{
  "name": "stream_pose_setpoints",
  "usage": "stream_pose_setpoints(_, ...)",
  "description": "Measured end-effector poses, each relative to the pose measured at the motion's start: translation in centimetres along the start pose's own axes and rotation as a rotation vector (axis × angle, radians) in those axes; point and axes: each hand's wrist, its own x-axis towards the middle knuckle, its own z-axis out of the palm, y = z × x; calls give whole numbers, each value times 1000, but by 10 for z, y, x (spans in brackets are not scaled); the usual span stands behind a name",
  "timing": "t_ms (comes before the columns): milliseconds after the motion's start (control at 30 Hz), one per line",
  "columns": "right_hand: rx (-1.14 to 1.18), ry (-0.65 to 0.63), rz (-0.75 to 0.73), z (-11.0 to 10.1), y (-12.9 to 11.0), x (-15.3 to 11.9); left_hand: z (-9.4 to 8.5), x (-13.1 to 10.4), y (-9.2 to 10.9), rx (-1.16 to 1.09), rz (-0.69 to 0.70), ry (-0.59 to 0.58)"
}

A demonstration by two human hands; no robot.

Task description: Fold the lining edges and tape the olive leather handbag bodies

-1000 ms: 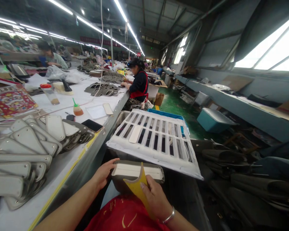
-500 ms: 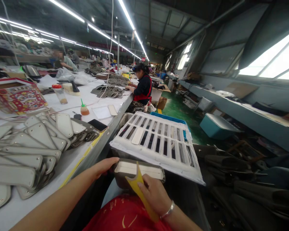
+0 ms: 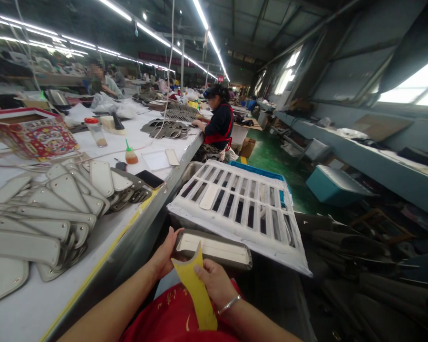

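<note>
Before my lap is a dark grey, box-shaped piece (image 3: pixel 248 260) with a cream-white panel (image 3: pixel 217 248) facing up and a line along its length. My left hand (image 3: pixel 167 251) grips its left end, the fingers partly hidden behind it. In my right hand (image 3: pixel 214 284), between thumb and fingers, is a flat yellow strip (image 3: pixel 196 287) with a concave, pointed end. That end overlaps the piece's near-left edge in view; whether they touch I cannot tell.
A white slatted rack (image 3: pixel 207 216) stands just beyond the piece. On the table to the left lie several stacked pale grey panels (image 3: pixel 39 237), a phone (image 3: pixel 150 179) and a glue bottle (image 3: pixel 131 156). A co-worker (image 3: pixel 219 118) sits ahead. Dark folded pieces (image 3: pixel 395 294) lie at right.
The yellow strip's notched end has moved left and a little down along the piece. My left hand has turned, its fingers now more upright at the left end. The view has shifted slightly.
</note>
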Motion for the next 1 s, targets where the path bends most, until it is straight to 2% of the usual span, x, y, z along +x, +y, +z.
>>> stream_pose_setpoints(167,1,61,79,1,13,10,0,5,-7,-40,26,27)
stream_pose_setpoints(300,-42,68,126,12,12,9,-7,5,-9,-88,22,7)
stream_pose_setpoints(467,124,2,258,36,10,12,-20,0,-9,-166,-77,-61)
stream_pose_setpoints(600,227,-14,294,48,12,23,-26,4,-10,-242,-82,-68)
stream_pose_setpoints(800,261,-24,316,48,13,35,-29,15,-12,-323,-99,-75)
stream_pose_setpoints(1000,307,-70,367,40,15,43,-22,22,-9,-241,-88,23)
